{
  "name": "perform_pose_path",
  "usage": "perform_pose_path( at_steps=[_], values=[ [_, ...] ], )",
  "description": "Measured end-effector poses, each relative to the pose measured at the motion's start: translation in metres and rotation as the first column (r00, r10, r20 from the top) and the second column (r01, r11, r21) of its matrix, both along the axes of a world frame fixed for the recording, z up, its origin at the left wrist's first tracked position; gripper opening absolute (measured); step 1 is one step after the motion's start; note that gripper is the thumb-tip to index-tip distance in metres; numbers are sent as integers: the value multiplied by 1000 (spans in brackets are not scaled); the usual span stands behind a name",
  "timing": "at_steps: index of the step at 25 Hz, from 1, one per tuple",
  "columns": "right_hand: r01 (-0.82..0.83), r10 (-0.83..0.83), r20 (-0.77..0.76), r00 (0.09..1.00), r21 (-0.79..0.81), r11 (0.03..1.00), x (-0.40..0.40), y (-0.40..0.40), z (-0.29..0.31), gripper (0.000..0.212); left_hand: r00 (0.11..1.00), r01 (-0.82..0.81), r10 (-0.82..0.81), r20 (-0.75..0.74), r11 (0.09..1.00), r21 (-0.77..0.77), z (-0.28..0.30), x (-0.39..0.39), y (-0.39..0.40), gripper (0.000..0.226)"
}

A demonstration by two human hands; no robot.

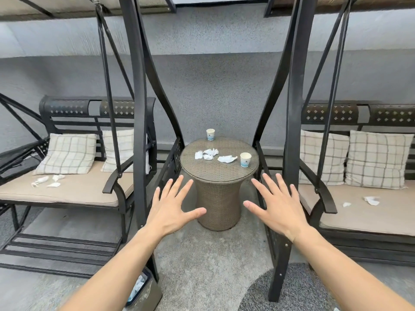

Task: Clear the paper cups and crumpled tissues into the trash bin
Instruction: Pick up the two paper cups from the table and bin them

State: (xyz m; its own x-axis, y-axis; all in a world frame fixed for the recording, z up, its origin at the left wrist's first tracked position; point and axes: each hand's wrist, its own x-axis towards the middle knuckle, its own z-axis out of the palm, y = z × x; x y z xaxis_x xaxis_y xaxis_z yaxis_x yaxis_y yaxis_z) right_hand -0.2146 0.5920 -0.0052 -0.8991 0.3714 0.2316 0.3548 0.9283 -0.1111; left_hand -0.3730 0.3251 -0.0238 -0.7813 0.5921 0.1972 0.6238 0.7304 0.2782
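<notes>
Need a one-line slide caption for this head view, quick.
Both hands, left and right, spread open before a wicker table bearing two paper cups and crumpled tissues.

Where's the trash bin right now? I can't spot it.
The trash bin sits at the bottom edge of the head view, left of centre, on the floor beside the left forearm, near the left swing's frame post.

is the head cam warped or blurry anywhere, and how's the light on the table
Head view: strong wide-angle warp, the swing frame posts bow outward toward the edges. Light is soft and even, no glare on the wicker table. Paper cups and tissues are sharp; the trash bin at the bottom edge looks softer.
</notes>
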Motion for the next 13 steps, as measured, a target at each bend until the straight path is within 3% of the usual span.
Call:
perform_pose_path(
  at_steps=[13],
  values=[
    [28, -28, 3, 1000, -19, 999, -223, 100, -20, 84, 999, 1, 2, -32, 995, 99, -18, -225, 101, 101]
  ],
)
